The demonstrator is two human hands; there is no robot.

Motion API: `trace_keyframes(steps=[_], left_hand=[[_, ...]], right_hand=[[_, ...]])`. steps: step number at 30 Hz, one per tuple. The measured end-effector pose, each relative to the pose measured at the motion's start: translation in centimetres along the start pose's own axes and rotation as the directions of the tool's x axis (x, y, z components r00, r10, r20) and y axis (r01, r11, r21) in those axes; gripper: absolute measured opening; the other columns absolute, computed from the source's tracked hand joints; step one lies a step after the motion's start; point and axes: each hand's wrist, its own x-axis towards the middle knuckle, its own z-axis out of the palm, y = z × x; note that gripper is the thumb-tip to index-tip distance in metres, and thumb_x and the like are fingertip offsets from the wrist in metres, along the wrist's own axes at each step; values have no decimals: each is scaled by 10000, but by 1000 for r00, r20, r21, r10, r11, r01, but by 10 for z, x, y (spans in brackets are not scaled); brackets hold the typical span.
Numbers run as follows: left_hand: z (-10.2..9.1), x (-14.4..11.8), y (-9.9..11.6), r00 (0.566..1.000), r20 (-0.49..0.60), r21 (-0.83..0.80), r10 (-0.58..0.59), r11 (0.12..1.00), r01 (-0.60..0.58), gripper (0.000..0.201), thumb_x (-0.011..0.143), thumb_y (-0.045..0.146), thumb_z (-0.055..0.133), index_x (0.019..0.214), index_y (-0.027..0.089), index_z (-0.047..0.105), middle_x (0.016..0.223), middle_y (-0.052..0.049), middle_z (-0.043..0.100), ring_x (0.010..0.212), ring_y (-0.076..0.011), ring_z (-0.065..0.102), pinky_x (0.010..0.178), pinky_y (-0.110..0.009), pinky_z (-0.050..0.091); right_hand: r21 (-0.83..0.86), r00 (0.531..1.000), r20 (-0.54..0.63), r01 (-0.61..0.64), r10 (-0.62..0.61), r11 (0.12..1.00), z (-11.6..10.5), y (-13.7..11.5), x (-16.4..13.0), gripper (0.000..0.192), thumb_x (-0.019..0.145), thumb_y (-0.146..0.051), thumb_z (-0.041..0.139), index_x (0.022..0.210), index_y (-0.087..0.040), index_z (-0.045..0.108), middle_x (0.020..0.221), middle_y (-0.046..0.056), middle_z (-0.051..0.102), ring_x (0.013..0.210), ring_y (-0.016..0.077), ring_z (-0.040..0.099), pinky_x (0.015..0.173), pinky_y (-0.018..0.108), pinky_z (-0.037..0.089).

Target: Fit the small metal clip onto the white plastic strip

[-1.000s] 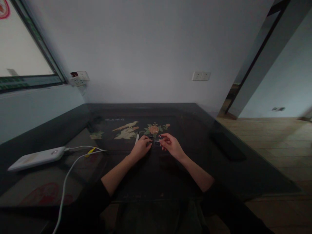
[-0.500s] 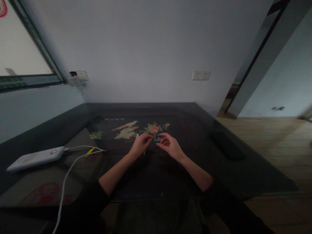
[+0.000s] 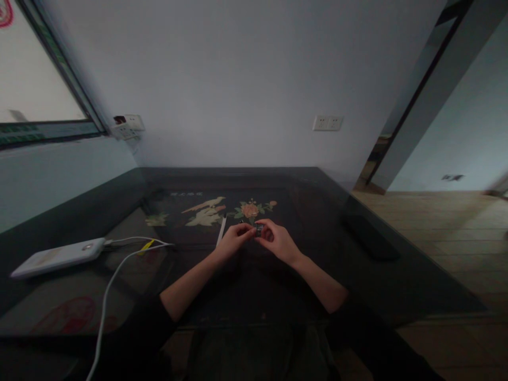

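Between the thumb and fingers of my right hand (image 3: 280, 241) is a small dark block with pale markings (image 3: 259, 229), too small to name. My left hand (image 3: 232, 239) is closed in a pinch. Its fingertips meet the block's left side, and what they hold, if anything, is hidden. A thin white stick with a dark tip (image 3: 221, 230), pen-like, lies on the table just left of my left hand, which covers its lower end.
The dark glossy table (image 3: 254, 296) bears a bird-and-flower picture (image 3: 249, 210). At left lies a white power bank (image 3: 59, 257) with a white cable (image 3: 103, 301) and yellow tag (image 3: 146, 247). A dark flat object (image 3: 370, 237) is at right. Behind stands a wall with sockets (image 3: 327, 123).
My left hand has moved slightly down and right, bringing its pinched fingertips to the small block. More of the white stick shows now. My right hand has closed a little around the block.
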Motion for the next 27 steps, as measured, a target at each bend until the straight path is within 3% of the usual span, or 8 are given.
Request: trace_keyframes(steps=[12,23,27], left_hand=[[4,-4,0,993,30,-283,-111,952,115,323,709,448,684,724,137,602,614,16,504,559,-85,406,543,-227,277],[-1,-2,2,999,36,-57,37,998,-35,311,777,453,607,750,143,610,631,13,517,595,-107,425,567,-242,304],[-1,-2,2,998,41,-36,37,999,-36,312,793,456,586,755,146,590,628,19,500,591,-108,423,561,-242,302]], right_hand=[[16,1000,-27,16,-15,1000,0,-1,-2,375,798,-259,673,1149,-187,559,741,-25,581,606,106,546,601,228,427],[-7,1000,-24,4,-4,1000,0,-1,-1,367,800,-290,678,1137,-194,570,731,-23,583,605,112,540,595,231,426],[-6,1000,-21,10,-10,1000,0,-1,-2,369,802,-287,678,1142,-194,569,737,-21,585,601,110,536,591,230,424]])
